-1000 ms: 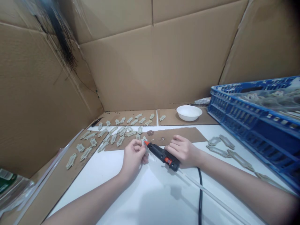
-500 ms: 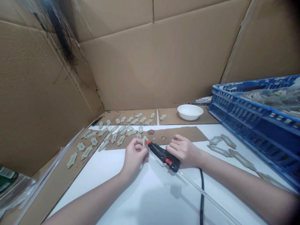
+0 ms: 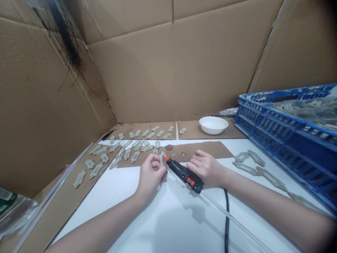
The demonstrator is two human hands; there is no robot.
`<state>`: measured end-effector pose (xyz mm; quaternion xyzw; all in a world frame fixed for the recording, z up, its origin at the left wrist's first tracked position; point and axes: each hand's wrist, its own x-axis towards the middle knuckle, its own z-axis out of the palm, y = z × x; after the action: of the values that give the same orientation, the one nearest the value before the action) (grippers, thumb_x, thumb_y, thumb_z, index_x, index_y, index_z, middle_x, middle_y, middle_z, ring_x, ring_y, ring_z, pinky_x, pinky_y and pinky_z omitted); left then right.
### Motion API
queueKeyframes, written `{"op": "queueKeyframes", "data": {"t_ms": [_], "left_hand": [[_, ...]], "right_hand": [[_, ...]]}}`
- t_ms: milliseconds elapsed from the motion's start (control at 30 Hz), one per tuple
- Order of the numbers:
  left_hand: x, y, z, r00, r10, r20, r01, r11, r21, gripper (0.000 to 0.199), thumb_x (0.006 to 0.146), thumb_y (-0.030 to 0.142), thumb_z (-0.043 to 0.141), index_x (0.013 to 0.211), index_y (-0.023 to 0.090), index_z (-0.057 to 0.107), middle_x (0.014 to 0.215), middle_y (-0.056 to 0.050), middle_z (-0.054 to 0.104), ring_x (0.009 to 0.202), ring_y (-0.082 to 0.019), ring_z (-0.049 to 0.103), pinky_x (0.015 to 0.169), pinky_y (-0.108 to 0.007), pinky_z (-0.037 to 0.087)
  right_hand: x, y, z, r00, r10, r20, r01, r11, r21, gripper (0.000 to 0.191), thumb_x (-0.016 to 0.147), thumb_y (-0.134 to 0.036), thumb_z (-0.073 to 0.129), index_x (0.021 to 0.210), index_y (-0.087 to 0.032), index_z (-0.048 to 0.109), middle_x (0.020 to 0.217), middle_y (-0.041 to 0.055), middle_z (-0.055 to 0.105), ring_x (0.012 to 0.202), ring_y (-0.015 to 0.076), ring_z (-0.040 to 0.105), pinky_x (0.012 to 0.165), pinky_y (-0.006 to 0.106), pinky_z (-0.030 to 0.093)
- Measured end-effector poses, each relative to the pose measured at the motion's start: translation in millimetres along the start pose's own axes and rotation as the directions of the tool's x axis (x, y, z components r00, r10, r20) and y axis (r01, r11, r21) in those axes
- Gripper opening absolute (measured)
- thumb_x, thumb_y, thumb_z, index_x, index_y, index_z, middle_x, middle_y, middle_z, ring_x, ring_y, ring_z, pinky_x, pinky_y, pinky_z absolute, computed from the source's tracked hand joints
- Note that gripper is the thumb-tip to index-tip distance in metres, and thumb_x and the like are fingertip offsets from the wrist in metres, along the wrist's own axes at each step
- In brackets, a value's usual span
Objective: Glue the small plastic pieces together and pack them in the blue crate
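My right hand [image 3: 206, 168] is wrapped round the handle of a black hot glue gun [image 3: 181, 172], its orange nozzle pointing left. A clear glue stick [image 3: 229, 214] sticks out of the back, and a black cable [image 3: 226, 221] runs down beside it. Between the thumb and fingers of my left hand [image 3: 152, 170] is a small pale plaque-shaped piece [image 3: 162, 157], mostly hidden by the fingers. The nozzle tip is at this piece; whether they touch I cannot tell. Several similar pale pieces [image 3: 135, 156] lie on a cardboard strip [image 3: 210, 150] just beyond my hands.
A white bowl [image 3: 213, 125] stands at the back on cardboard. To the right is a blue plastic crate [image 3: 279, 137] with bagged pieces inside; several larger pale pieces [image 3: 271, 178] lie beside it. Cardboard walls [image 3: 142, 77] enclose the table, and black strands [image 3: 68, 45] hang at the upper left.
Both hands hold almost the same place, with the nozzle still at the pale piece. The red-orange trigger part of the glue gun shows slightly more. The view has shifted a little.
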<state>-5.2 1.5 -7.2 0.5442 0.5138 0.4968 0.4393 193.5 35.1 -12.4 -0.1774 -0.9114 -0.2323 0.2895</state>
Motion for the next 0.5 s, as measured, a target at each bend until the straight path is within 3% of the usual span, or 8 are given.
{"op": "queueKeyframes", "data": {"t_ms": [500], "left_hand": [[0.1,3.8,0.6,1.000,-0.029,-0.007,0.029,1.000,-0.008,0.014,0.063,0.014,0.047,0.068,0.020,0.036,0.042,0.006,0.051,0.035,-0.009,0.046,0.038,-0.018,0.033]], "right_hand": [[-1.0,-0.2,0.1,1.000,0.007,-0.011,-0.007,1.000,-0.017,0.020,0.073,-0.032,0.041,0.060,-0.018,0.044,0.049,0.0002,0.041,0.048,0.0116,0.030,0.057,0.028,0.025]]}}
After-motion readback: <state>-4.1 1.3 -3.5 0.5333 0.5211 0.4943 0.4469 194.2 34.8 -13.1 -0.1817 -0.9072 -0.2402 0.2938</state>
